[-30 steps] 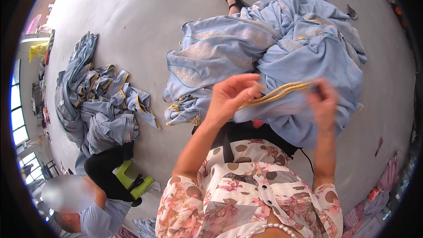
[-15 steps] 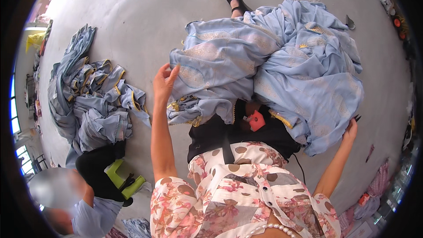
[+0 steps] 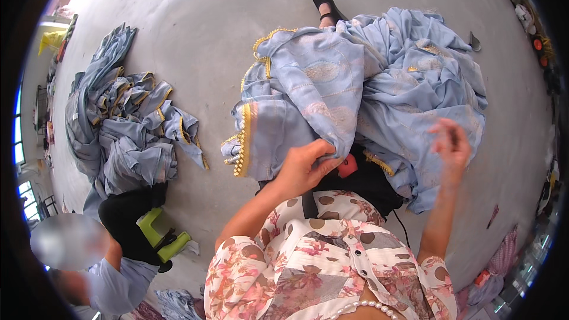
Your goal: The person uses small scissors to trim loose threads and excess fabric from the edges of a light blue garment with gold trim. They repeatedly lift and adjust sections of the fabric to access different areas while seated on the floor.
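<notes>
Across my lap and legs lies a large light-blue patterned cloth (image 3: 415, 106) with gold beaded trim. My left hand (image 3: 308, 166) is closed on its near edge, thumb and fingers pinching a gathered fold in front of my waist. A gold-trimmed border (image 3: 244, 142) hangs to the left of that hand. My right hand (image 3: 451, 145) is over the right part of the cloth, blurred by motion, so its fingers and anything in them cannot be made out. A red object (image 3: 347, 166) shows on my dark lap beside the left hand, partly hidden.
On the left, another person (image 3: 112, 272) sits by a heap of blue gold-trimmed cloth (image 3: 130, 118) and a lime-green stool (image 3: 163, 234). My black shoe (image 3: 328, 7) shows beyond the cloth on the grey floor (image 3: 207, 41). Pinkish fabric (image 3: 501, 255) lies at the lower right.
My left hand has moved right and toward me, taking the cloth's edge and folding it over so more gold trim shows. My right hand has lifted inward from the cloth's right edge.
</notes>
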Motion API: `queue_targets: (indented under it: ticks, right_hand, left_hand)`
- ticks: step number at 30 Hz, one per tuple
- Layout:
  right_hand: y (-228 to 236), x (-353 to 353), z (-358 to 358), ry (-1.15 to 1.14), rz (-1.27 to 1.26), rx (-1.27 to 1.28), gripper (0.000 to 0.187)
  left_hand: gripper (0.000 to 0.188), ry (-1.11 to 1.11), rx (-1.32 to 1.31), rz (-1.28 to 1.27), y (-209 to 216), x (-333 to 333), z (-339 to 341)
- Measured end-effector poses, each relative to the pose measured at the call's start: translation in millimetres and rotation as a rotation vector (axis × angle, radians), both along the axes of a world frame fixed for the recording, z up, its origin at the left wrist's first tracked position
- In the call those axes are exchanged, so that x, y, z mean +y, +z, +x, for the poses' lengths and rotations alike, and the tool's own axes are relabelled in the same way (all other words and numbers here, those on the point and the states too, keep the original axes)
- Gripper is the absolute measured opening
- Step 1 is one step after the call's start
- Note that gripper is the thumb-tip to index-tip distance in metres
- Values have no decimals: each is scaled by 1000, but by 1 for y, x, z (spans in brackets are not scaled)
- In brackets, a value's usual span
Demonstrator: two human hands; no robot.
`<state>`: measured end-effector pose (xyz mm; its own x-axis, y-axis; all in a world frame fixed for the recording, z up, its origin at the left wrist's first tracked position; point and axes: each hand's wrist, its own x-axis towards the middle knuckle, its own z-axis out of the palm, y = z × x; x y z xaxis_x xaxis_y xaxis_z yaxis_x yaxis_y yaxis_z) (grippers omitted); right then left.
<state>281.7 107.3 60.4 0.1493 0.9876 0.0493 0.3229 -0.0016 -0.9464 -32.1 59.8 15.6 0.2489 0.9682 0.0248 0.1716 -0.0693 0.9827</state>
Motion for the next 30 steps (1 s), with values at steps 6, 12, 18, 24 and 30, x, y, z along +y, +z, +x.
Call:
queue_targets:
  ticks: [6, 12, 18, 24, 30]
  right_hand:
    - [-27, 18, -134, 606, -229, -218, 32]
    - [-69, 24, -158, 668, -447, 213, 27]
    - [-57, 42, -143, 514, -499, 351, 17]
    - [-69, 31, -134, 500, -493, 257, 14]
    - [-43, 28, -149, 344, 93, -283, 19]
  left_hand:
    - [18, 48, 89, -61, -11, -22, 11]
    - [28, 120, 220, 83, -26, -24, 4]
    - [39, 381, 338, 273, -24, -31, -37]
    - [26, 860, 617, -247, -38, 9, -88]
    - [18, 820, 180, -41, -49, 4, -81]
